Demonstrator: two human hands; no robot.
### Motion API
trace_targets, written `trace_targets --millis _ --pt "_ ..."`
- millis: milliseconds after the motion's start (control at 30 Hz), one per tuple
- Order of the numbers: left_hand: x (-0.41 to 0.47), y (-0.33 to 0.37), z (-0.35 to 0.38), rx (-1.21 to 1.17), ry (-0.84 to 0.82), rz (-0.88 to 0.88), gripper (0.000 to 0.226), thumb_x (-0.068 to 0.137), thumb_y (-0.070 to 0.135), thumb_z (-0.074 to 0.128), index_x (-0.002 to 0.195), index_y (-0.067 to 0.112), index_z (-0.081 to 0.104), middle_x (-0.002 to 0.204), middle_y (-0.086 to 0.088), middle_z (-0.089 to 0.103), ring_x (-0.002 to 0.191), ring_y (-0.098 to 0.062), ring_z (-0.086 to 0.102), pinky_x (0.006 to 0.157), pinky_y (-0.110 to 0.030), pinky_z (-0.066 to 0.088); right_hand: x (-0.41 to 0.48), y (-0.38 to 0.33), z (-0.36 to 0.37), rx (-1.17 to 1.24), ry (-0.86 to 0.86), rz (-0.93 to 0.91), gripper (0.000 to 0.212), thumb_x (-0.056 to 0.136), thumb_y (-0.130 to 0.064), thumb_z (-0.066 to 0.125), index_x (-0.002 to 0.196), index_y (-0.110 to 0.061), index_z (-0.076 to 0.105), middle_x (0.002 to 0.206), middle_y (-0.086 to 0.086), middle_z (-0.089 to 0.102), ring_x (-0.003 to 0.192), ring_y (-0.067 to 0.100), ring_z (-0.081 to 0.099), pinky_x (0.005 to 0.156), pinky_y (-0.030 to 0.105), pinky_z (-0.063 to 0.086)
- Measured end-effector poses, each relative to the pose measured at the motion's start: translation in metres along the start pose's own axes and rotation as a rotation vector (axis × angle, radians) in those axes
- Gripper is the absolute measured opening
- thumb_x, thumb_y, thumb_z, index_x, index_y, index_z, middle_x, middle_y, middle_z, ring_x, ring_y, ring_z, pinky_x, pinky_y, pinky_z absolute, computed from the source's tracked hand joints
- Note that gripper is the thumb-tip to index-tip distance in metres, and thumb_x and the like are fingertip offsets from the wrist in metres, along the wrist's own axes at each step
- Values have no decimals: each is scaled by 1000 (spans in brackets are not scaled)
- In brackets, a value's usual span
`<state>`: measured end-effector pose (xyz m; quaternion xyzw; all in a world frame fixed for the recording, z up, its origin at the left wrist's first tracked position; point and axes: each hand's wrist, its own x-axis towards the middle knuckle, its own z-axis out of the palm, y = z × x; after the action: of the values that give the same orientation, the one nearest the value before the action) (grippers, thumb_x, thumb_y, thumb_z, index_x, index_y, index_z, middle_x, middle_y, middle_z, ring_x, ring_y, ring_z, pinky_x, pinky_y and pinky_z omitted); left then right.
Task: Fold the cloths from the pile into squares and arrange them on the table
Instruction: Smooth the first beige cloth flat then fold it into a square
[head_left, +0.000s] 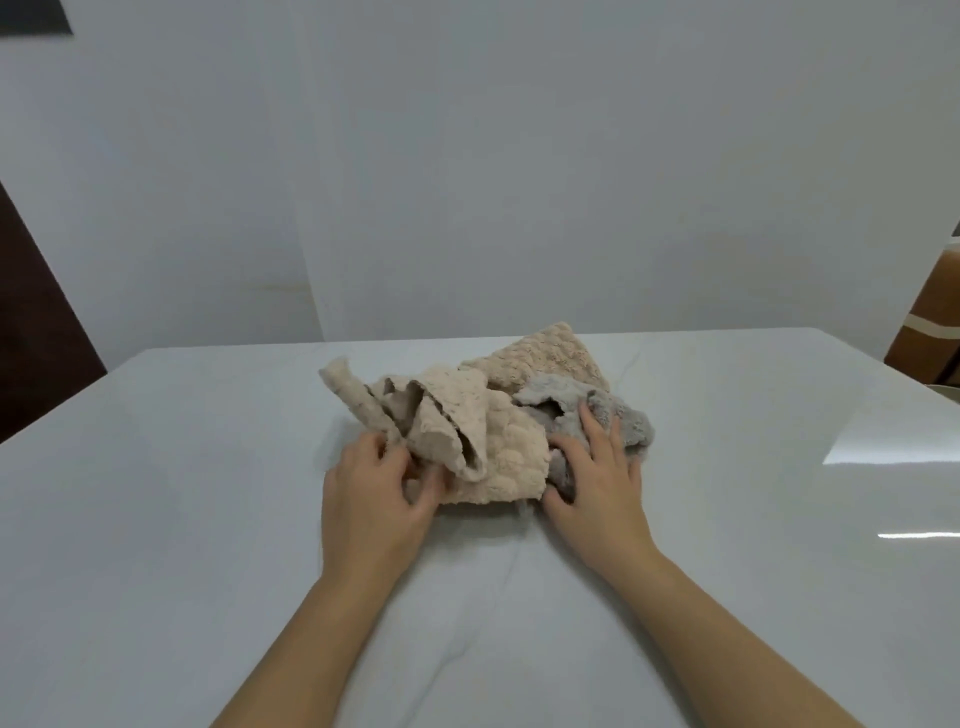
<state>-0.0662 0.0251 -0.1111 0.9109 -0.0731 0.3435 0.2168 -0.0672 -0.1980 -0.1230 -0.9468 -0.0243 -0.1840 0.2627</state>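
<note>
A loose pile of small terry cloths sits on a glossy white table, toward its far side and about midway across. The pile's near and left part is a crumpled beige waffle-textured cloth, with one twisted corner sticking up and out to the pile's left. A second beige cloth of the same texture lies flatter at the back of the pile, partly under the others. A fluffy grey cloth makes up the pile's right side, bunched and touching both beige ones.

The left hand is at the pile's near-left edge, with its thumb and curled fingers pinching a fold of the crumpled beige cloth. The right hand lies on the grey cloth at the pile's near-right, fingers straight and spread, pressing down on it.

Behind the pile stands a plain white wall panel. Far to the pile's right, past the table's edge, is a brown cardboard box.
</note>
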Motion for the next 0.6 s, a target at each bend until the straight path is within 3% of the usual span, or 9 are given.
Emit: trace_targets --millis 67,133,200,267,367,467,533,600 --pt "-3 -2 -1 55 51 -57 30 75 34 65 96 14 59 113 -5 53 108 -29 51 86 -41 39 -2 -1 -1 5 18 -1 69 87 -33 60 148 -33 28 163 -6 -6 149 25 -17 118 59 -1" --pt "-3 -1 -1 61 80 -84 64 70 24 73 128 13 48 145 -13 37 135 -35 34 107 -47 28 -3 -2 -2 -21 48 -48 82 85 -32 62 152 -34 15 163 -4 -9 148 26 -19 117 60 -3" --pt "-1 0 -3 35 90 6 81 72 16 72 143 19 34 156 -13 23 146 -32 17 115 -51 14 -4 -3 -2 -51 97 -174 88 81 -28 63 152 -39 12 164 -1 -7 148 29 -19 116 62 -5" --pt "-1 -1 0 20 52 194 65 74 11 71 135 20 48 150 -9 37 143 -26 26 116 -57 10 -3 -3 1 -61 80 -314 86 79 -25 63 150 -44 18 164 0 -1 149 28 -17 115 59 -8" --pt "-5 0 6 -61 -26 294 21 78 24 65 99 19 64 112 4 62 111 -16 55 115 -56 21 -3 0 6 -72 -54 -364 69 81 -30 57 144 -43 34 163 -5 9 150 19 -10 118 56 -8" --pt "-4 2 3 -193 -77 156 12 77 32 54 75 21 52 83 10 52 81 -14 49 88 -41 44 -1 5 5 -49 -84 -292 52 84 -33 44 135 -41 47 159 -8 24 150 14 2 118 47 -12" --pt "-5 4 -2 -373 -57 -2 11 78 29 56 70 26 49 80 13 51 77 -11 48 73 -29 41 0 6 4 -9 -52 -243 48 90 -26 43 135 -41 50 156 -10 30 150 12 8 118 43 -11" --pt "-7 3 -4 -559 13 -158 22 82 17 64 74 36 54 85 12 59 82 -4 55 71 -17 42 1 6 4 8 -33 -220 50 93 -18 47 138 -41 48 154 -10 34 149 10 11 119 42 -11"
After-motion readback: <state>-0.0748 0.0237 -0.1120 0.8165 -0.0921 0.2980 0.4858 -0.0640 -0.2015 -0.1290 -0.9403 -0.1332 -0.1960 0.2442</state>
